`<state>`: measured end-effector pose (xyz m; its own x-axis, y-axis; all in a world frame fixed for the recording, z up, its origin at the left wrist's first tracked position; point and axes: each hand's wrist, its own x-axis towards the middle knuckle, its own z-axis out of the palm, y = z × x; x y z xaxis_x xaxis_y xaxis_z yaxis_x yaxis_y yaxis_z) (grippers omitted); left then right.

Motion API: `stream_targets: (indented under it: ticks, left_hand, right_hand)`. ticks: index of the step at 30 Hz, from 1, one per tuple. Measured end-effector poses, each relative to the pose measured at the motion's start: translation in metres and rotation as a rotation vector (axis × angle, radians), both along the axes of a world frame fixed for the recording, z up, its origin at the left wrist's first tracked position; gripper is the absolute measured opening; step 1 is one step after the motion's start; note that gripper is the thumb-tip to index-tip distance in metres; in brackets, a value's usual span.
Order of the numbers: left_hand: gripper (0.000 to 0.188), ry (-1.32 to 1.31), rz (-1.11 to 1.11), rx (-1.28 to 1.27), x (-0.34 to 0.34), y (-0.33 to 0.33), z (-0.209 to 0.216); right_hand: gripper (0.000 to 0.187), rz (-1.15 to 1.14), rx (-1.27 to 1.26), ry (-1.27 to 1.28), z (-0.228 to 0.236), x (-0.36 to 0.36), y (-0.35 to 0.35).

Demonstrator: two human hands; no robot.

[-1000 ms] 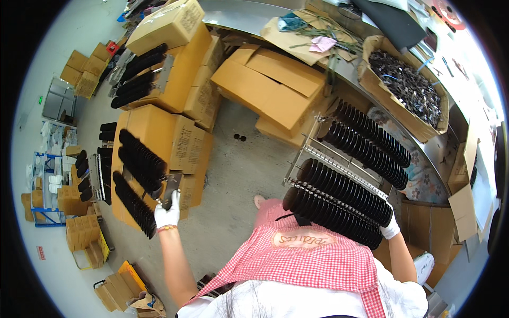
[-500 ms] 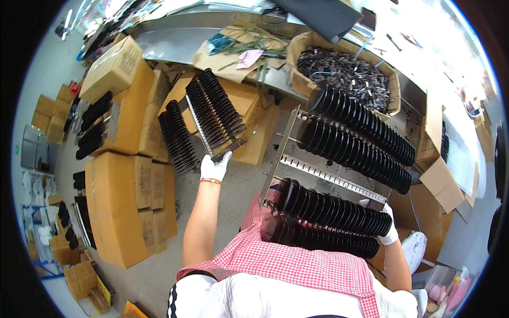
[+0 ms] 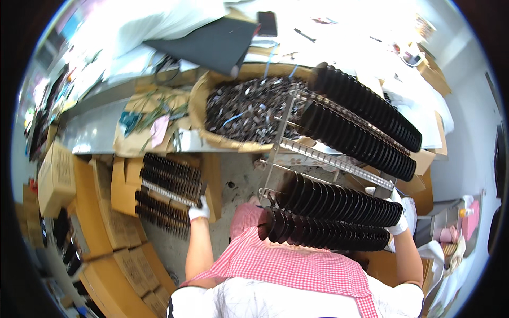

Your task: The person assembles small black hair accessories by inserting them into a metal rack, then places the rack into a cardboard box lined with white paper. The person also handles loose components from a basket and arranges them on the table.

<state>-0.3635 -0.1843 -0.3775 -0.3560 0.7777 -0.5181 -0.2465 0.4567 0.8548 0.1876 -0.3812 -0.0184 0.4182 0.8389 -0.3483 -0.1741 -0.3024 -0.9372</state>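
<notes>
My left hand [image 3: 199, 209], in a white glove, is closed on the near right end of a small metal rack [image 3: 168, 193]. Rows of dark, thin discs stand along both sides of the rack's light slotted bar. On the right, my gloved right hand [image 3: 396, 216] grips the right end of a larger metal rack [image 3: 328, 161], its fingers partly hidden behind the discs. Rows of glossy black, lens-like discs [image 3: 339, 204] fill this rack, some see-through at their edges. It is held tilted in front of my red-checked apron.
Beyond the large rack, a cardboard box [image 3: 197, 114] full of small dark pieces stands at the workbench [image 3: 87, 130]. Brown paper with green strands and a pink cloth [image 3: 158, 130] lies left of it. Stacked cartons [image 3: 98, 206] rise at the left; a grey bin [image 3: 445, 217] stands right.
The view has turned to the right, toward the bench. The small rack in my left hand now lies lower and flatter in view. Both hands keep their hold.
</notes>
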Motion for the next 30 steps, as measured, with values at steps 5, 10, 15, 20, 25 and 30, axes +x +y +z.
stream_targets:
  ticks: [5,10,15,20,25,30]
  left_hand:
    - [0.063,-0.729,0.911,-0.234,0.056,0.001,0.061]
    - [0.034,-0.203,-0.203,0.146,0.185,0.021,0.202]
    - [0.039,1.501,-0.784,1.446,0.332,0.087,0.294]
    - [0.041,1.270,-0.610,1.551,0.463,0.133,0.331]
    - [0.037,1.150,-0.600,1.420,0.543,0.167,0.395]
    - [0.049,-0.550,-0.296,1.101,0.583,0.182,0.459]
  right_hand:
    - [0.032,-0.014,0.104,0.258,0.012,0.031,0.059]
    - [0.034,0.308,0.141,-0.295,0.026,0.092,0.114]
    - [0.036,0.454,0.179,0.522,0.019,0.165,0.191]
    - [0.036,0.757,0.281,0.531,0.019,0.242,0.255]
    - [0.039,0.943,0.175,0.544,0.038,0.307,0.312]
    - [0.058,1.173,-0.102,1.089,0.040,0.359,0.371]
